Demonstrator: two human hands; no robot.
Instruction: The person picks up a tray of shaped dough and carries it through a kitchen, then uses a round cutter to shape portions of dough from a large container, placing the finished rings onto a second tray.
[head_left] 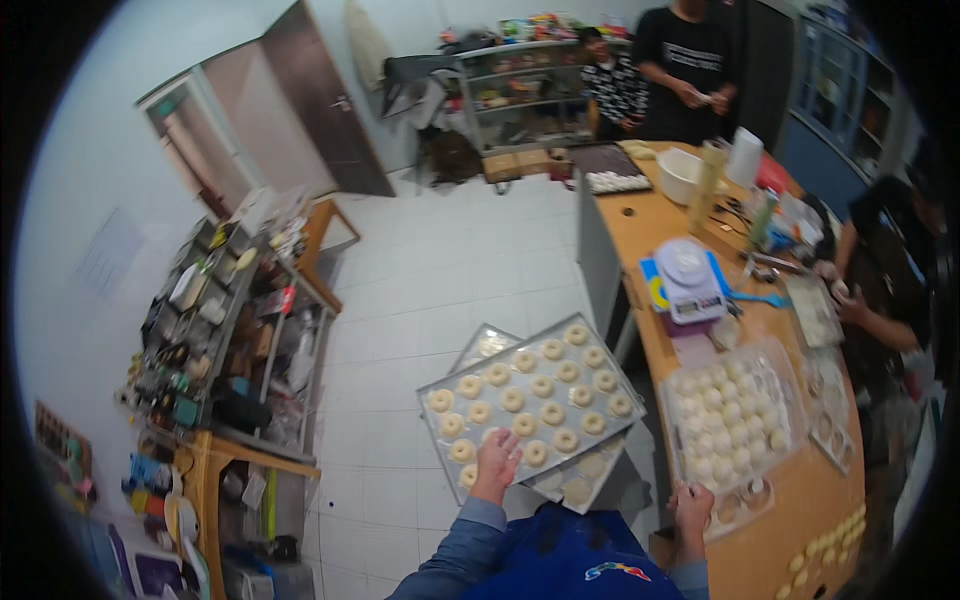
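My left hand (498, 462) reaches over a metal tray (432, 412) lined with rows of ring-shaped dough doughnuts (512, 400). Its fingers are stretched out, at a doughnut that they partly cover. Whether they touch it I cannot tell. My right hand (692, 505) is closed at the table's edge, just below a clear plastic tray (790, 425) full of round dough balls (722, 440). What its fingers hold, if anything, is too small to make out. Other trays (590, 478) lie beneath the doughnut tray, turned at an angle.
On the wooden table (640, 235) stand a kitchen scale (690, 280), a white bowl (680, 175) and a plastic-wrap roll (708, 185). Dough pieces (825, 545) lie at the near right corner. Co-workers stand at the far end and right side. A cluttered shelf (240, 340) lines the left wall.
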